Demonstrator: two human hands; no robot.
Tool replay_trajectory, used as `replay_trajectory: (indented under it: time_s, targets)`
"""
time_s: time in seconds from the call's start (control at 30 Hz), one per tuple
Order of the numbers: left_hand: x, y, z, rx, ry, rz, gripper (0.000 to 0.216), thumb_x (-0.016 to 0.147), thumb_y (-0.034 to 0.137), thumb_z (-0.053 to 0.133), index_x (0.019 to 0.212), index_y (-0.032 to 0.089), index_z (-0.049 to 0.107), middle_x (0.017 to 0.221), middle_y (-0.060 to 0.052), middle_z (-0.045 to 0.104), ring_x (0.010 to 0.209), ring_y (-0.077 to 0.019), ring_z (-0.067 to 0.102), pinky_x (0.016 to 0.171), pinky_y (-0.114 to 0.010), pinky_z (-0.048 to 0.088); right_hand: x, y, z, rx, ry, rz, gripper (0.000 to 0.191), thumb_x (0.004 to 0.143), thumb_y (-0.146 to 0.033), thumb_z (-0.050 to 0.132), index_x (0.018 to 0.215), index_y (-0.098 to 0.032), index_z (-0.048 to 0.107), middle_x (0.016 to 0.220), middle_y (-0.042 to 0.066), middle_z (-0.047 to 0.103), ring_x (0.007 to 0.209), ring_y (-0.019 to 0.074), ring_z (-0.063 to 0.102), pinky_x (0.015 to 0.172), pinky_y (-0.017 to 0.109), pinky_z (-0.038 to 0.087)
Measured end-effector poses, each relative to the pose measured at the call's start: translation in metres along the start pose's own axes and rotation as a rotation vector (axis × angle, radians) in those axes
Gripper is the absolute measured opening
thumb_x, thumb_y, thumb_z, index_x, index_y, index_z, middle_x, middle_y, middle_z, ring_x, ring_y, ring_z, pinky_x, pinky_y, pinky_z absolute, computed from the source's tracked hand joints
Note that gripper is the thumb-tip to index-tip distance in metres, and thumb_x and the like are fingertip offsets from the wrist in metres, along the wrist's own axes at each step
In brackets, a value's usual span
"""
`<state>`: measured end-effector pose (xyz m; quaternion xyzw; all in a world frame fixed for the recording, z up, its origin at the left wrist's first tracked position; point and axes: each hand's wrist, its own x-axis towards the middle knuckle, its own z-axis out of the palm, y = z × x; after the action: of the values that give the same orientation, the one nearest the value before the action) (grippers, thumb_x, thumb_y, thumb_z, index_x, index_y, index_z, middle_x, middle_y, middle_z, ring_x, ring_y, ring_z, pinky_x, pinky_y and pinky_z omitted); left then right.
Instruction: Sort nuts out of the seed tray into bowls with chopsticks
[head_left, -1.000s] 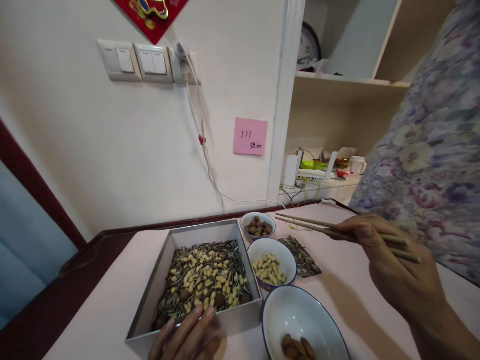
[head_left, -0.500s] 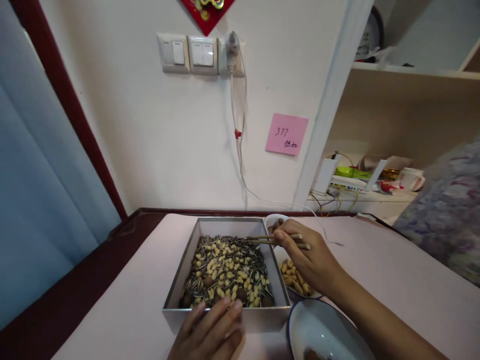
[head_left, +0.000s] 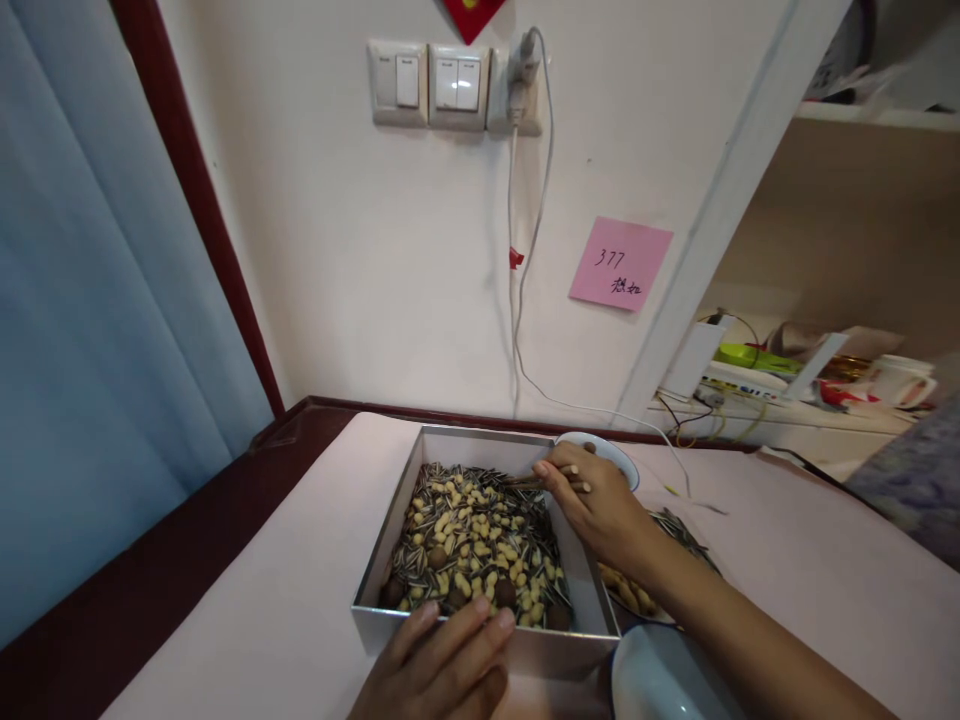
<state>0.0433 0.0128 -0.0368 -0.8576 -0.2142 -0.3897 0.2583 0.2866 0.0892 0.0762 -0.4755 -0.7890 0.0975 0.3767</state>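
A square grey box [head_left: 390,520] sits on the pink table [head_left: 285,600], filled with a mix of striped sunflower seeds, pale peanuts and brown nuts [head_left: 480,545]. My left hand [head_left: 442,670] rests with fingers closed over the box's near wall, steadying it. My right hand [head_left: 592,505] grips a pair of wooden chopsticks [head_left: 544,478] whose tips reach into the far right corner of the box. Whether anything is pinched between the tips is not visible.
Behind my right hand stands a small white bowl [head_left: 611,450]; a bowl of peanuts [head_left: 630,595], a pile of sunflower seeds [head_left: 686,530] and a larger white bowl [head_left: 667,680] lie right of the box. A white cable [head_left: 525,330] hangs from the wall socket. Cluttered shelf at right.
My right hand has moved from the table's right side leftward, bringing the chopstick tips into the box. The camera has turned left. My left hand stays on the box's near wall.
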Motion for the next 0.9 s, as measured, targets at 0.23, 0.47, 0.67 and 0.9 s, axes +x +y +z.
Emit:
replay_trajectory:
  time_s: [0.23,0.47,0.67,0.9]
  targets:
    - [0.005,0.003,-0.007,-0.038,-0.061,-0.068,0.019,0.100,0.028,0.054,0.099,0.031,0.073,0.132,0.010,0.065,0.142,-0.0107,0.037,0.124,-0.033,0.012,-0.005,-0.003,-0.006,0.017,0.025,0.005,0.034,0.101,-0.040,0.043,0.072,-0.023,0.049,0.071,-0.001,0.054,0.066,0.0148,0.049,0.063,0.030,0.036]
    - [0.006,0.003,-0.007,-0.040,-0.054,-0.066,0.019,0.100,0.029,0.054,0.100,0.031,0.072,0.133,0.009,0.065,0.143,-0.0115,0.037,0.124,-0.034,0.011,-0.018,-0.011,-0.026,0.056,0.066,0.000,0.033,0.101,-0.037,0.042,0.073,-0.023,0.050,0.072,0.000,0.054,0.068,0.0153,0.051,0.065,0.030,0.039]
    - [0.011,0.003,-0.009,-0.060,-0.021,-0.088,0.018,0.100,0.028,0.054,0.099,0.030,0.073,0.127,0.009,0.069,0.142,-0.0101,0.038,0.124,-0.032,0.013,-0.048,-0.038,-0.055,0.070,0.151,-0.069,0.025,0.101,-0.028,0.045,0.078,-0.024,0.054,0.074,0.000,0.055,0.069,0.0139,0.054,0.063,0.029,0.043]
    - [0.009,0.004,-0.009,-0.057,-0.039,-0.103,0.019,0.100,0.031,0.054,0.100,0.031,0.073,0.126,0.007,0.070,0.142,-0.0099,0.038,0.124,-0.034,0.011,-0.108,-0.042,-0.113,-0.249,0.487,-0.103,0.021,0.096,-0.024,0.050,0.102,-0.033,0.068,0.097,0.002,0.069,0.090,0.0217,0.065,0.073,0.035,0.049]
